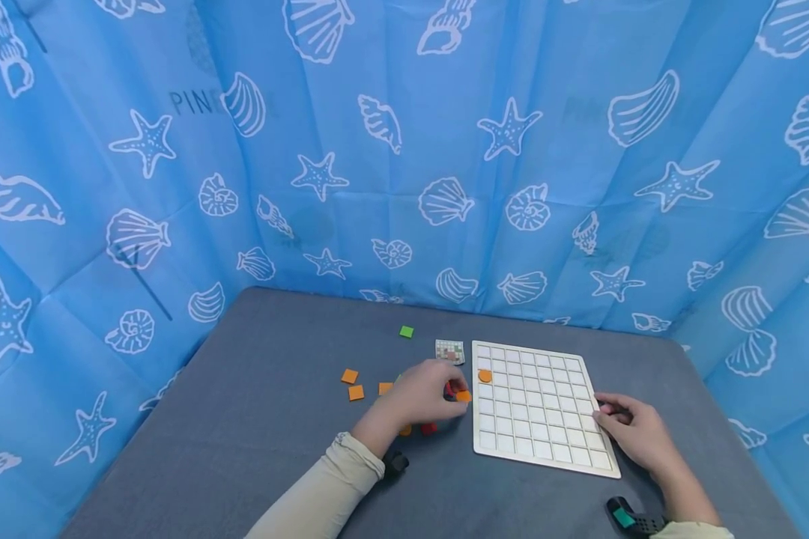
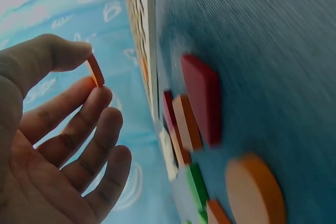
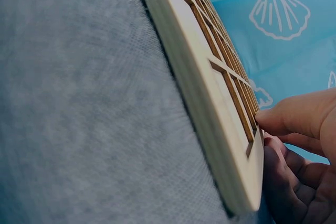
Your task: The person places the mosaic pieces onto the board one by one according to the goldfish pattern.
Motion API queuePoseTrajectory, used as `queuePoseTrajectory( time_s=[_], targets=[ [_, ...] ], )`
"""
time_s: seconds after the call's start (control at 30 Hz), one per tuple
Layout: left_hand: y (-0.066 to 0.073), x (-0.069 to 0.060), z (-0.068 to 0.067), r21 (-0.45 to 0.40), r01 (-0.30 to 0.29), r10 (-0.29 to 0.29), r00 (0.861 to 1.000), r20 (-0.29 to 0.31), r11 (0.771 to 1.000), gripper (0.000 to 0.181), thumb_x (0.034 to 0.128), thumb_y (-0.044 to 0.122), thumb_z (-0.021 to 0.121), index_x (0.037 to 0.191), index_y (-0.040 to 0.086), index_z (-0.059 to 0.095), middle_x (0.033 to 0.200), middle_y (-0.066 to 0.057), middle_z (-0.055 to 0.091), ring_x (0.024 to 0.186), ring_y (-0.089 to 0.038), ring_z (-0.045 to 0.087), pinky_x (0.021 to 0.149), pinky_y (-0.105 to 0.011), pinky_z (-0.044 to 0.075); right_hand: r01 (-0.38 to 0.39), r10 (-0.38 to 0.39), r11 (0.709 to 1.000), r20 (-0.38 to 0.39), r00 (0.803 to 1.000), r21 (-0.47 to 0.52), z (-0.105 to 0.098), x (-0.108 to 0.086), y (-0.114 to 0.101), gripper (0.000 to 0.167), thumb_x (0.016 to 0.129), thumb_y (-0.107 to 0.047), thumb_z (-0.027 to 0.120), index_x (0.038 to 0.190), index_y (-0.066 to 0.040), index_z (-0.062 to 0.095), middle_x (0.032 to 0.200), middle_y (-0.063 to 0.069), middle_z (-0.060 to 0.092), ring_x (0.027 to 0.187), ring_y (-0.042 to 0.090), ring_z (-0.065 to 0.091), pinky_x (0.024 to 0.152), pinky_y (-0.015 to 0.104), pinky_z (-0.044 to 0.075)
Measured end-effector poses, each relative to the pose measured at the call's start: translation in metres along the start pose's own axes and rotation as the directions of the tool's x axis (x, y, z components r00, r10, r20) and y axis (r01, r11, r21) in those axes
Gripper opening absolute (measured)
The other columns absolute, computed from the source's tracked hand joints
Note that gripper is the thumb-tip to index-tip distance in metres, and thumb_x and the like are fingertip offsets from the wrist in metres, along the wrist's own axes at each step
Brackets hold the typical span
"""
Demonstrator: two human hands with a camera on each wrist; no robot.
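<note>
Between thumb and fingertips my left hand (image 1: 419, 393) pinches a thin orange piece (image 2: 95, 69), just off the left edge of the white grid board (image 1: 539, 413). The wrist view shows this piece nearly edge-on, its other fingers loosely spread. On the board, an orange disc (image 1: 485, 376) lies in a cell of the left column. My right hand (image 1: 637, 430) grips the board's right edge, thumb on the rim and the other fingers curled against the side. Below the left hand lie a red piece (image 2: 205, 100), a round orange piece (image 2: 254, 192) and a green piece (image 2: 197, 184), partly hidden in the head view.
Orange square tiles (image 1: 356, 393) lie left of the left hand. A green tile (image 1: 407, 332) sits farther back. Beside the board's far left corner is a small patterned card (image 1: 450, 351). The grey table (image 1: 263, 419) meets a blue shell-print curtain (image 1: 391, 187) behind.
</note>
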State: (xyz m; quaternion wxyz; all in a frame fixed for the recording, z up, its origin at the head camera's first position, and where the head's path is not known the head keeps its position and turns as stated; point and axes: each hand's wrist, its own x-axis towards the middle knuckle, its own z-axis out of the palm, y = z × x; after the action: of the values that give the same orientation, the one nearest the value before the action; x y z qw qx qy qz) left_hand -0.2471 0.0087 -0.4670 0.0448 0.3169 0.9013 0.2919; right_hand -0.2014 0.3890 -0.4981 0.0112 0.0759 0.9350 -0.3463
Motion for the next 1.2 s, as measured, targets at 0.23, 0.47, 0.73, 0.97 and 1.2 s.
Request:
queuePoseTrajectory(
  time_s=[0.23,0.47,0.73,0.97,1.2],
  targets=[
    [0.013,0.021,0.013,0.038,-0.008,0.008,1.0,0.012,0.999,0.019,0.0935,0.027,0.079,0.11,0.018,0.08,0.101,0.009,0.073,0.085,0.0,0.061,0.076,-0.019,0.053,0.006,-0.006,1.0,0.008,1.0,0.006,-0.001,-0.001,0.0,0.05,0.104,-0.017,0.065,0.144,0.012,0.056,0.112,0.017,0.066,0.084,0.012,0.056,0.067,0.024,0.047],
    [0.016,0.033,0.026,0.091,0.009,-0.011,1.0,0.027,0.996,0.019,0.0915,0.026,0.081,0.108,0.017,0.08,0.093,0.009,0.071,0.078,-0.001,0.058,0.07,-0.019,0.05,0.018,-0.018,1.0,0.024,1.0,0.014,-0.001,-0.003,0.0,0.05,0.104,-0.016,0.065,0.144,0.012,0.056,0.113,0.017,0.066,0.084,0.01,0.056,0.068,0.024,0.048],
    [0.019,0.037,0.03,0.119,0.036,-0.043,0.998,0.049,0.992,0.01,0.0902,0.021,0.079,0.099,0.016,0.079,0.079,0.01,0.059,0.069,-0.006,0.051,0.062,-0.023,0.042,0.01,-0.01,1.0,0.001,1.0,0.007,0.0,-0.001,-0.001,0.049,0.103,-0.015,0.065,0.143,0.012,0.057,0.111,0.016,0.066,0.084,0.012,0.056,0.067,0.024,0.046],
    [0.018,0.038,0.035,0.113,0.057,-0.067,0.994,0.082,0.992,0.012,0.0897,0.02,0.078,0.101,0.017,0.079,0.086,0.009,0.061,0.072,-0.008,0.051,0.061,-0.025,0.041,0.014,-0.014,1.0,0.001,1.0,0.009,0.0,-0.002,0.0,0.048,0.104,-0.015,0.065,0.143,0.012,0.057,0.111,0.016,0.066,0.083,0.011,0.055,0.067,0.024,0.046],
    [0.017,0.039,0.036,0.106,0.057,-0.066,0.994,0.087,0.993,0.014,0.0908,0.023,0.08,0.104,0.017,0.08,0.09,0.009,0.065,0.075,-0.007,0.054,0.065,-0.024,0.046,0.01,-0.011,1.0,0.01,1.0,0.015,-0.001,-0.001,0.0,0.049,0.104,-0.017,0.065,0.143,0.011,0.056,0.112,0.016,0.066,0.083,0.011,0.055,0.067,0.024,0.046]
  ],
)
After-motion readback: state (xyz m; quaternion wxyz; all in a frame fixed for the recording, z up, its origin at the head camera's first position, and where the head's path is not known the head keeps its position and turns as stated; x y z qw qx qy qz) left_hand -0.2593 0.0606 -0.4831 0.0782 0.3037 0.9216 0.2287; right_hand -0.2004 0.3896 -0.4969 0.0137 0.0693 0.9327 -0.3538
